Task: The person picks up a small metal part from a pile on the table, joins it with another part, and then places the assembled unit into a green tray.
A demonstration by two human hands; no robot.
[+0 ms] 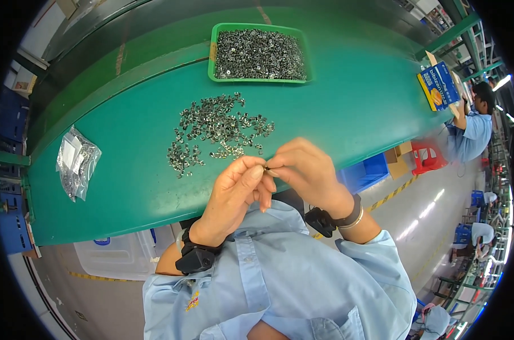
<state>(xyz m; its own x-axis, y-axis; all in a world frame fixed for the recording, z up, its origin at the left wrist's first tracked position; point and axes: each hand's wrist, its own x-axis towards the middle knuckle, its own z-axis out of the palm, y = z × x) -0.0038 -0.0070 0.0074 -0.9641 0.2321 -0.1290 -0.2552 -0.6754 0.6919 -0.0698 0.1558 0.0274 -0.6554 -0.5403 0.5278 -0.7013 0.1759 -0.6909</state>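
Observation:
My left hand (234, 192) and my right hand (305, 170) meet just above the near edge of the green table (336, 107). Both pinch one small dark metal part (267, 168) between their fingertips. Each wrist wears a black band with a small device. Just beyond my hands lies a loose heap of small silvery metal parts (217, 130) spread on the table top. Farther back stands a green tray (214, 51) filled with many more of the same parts.
A clear plastic bag of parts (75, 161) lies at the table's left end. A blue box (438, 85) sits at the right end. Another person in a light blue shirt (472, 130) works at the far right. Blue and red bins stand under the table.

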